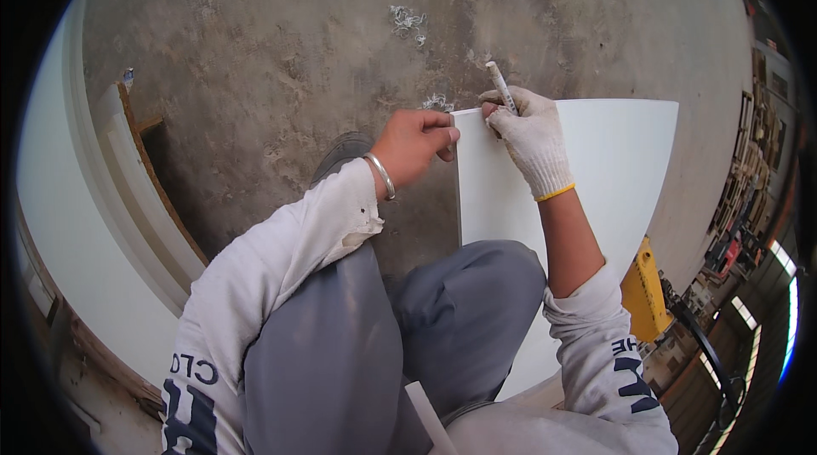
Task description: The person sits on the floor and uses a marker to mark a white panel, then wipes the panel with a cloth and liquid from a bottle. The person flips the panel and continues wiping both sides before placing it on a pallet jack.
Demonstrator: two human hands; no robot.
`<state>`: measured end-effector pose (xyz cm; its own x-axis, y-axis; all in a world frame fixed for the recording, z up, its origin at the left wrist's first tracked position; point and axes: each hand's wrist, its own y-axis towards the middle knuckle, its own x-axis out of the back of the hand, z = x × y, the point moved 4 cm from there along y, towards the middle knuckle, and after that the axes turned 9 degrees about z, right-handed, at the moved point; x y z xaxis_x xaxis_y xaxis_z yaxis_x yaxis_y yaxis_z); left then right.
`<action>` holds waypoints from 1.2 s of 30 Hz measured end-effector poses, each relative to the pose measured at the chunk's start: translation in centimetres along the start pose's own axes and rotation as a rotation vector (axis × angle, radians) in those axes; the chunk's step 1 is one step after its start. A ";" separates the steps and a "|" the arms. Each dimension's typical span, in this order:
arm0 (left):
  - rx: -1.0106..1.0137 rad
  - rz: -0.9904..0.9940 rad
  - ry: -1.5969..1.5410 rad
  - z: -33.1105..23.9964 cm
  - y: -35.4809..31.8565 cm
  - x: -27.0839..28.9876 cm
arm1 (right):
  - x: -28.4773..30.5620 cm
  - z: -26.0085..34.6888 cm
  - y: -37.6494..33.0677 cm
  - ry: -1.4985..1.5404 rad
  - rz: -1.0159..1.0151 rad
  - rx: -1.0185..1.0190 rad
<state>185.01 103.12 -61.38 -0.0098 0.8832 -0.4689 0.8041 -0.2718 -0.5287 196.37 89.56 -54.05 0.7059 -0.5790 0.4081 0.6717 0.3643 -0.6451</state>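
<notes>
My bare left hand (413,148), with a silver bangle at the wrist, is closed at the near-left corner of a large white board (608,161). Its thumb and fingertips pinch the board's edge there. My right hand (529,133) wears a white knit glove with a yellow cuff band and bare fingertips. It grips a slim white pen-like stick (501,86) that points up and away over the board's far edge. The fingertips rest close to the same corner, near my left hand. What the stick's lower end touches is hidden by the glove.
White curled shavings (408,21) lie on the stained concrete floor (281,38). White panels (64,157) stand at the left. A yellow object (645,293) is beside the board, with stacked timber (736,165) farther right. A white strip (430,417) lies by my lap.
</notes>
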 end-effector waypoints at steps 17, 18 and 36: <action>0.006 -0.023 -0.034 0.0 0.1 0.1 | -0.7 2.2 0.3 -0.453 0.121 0.069; 0.006 -0.021 -0.034 0.2 0.2 0.1 | -0.8 2.3 0.3 -0.486 0.124 0.075; -0.064 -0.067 -0.062 1.1 0.6 0.1 | -4.3 7.3 -0.4 -1.065 0.233 -0.173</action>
<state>184.88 102.64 -62.54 -0.1003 0.8726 -0.4781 0.8364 -0.1862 -0.5155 194.72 97.23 -50.85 0.6995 0.4455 0.5587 0.5150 0.2277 -0.8264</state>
